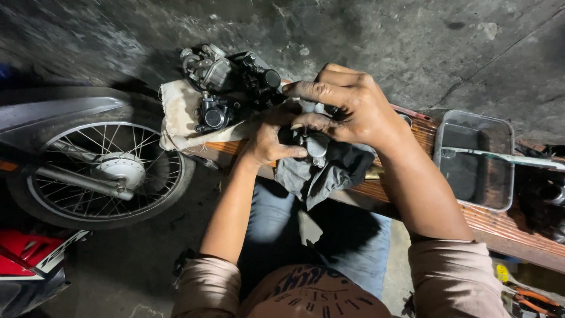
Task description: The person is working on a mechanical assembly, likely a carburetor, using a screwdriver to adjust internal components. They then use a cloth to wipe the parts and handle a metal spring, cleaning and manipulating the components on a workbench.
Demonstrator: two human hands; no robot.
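Both hands close on a small metal part [316,144] over a grey rag [329,171] on a wooden bench [500,227]: left hand [268,141] pinches its side, right hand [347,106] curls over its top. Beyond the grip, carburettors [229,88] lie on a pale cloth [176,115]. Right of it stands a tray [477,159] with a toothbrush [500,156]; left, a wheel [100,171].

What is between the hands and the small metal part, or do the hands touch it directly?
Nothing visible stands between them. The left hand and the right hand both touch the small metal part directly. The dark grey cloth lies under the part, on the wooden bench.
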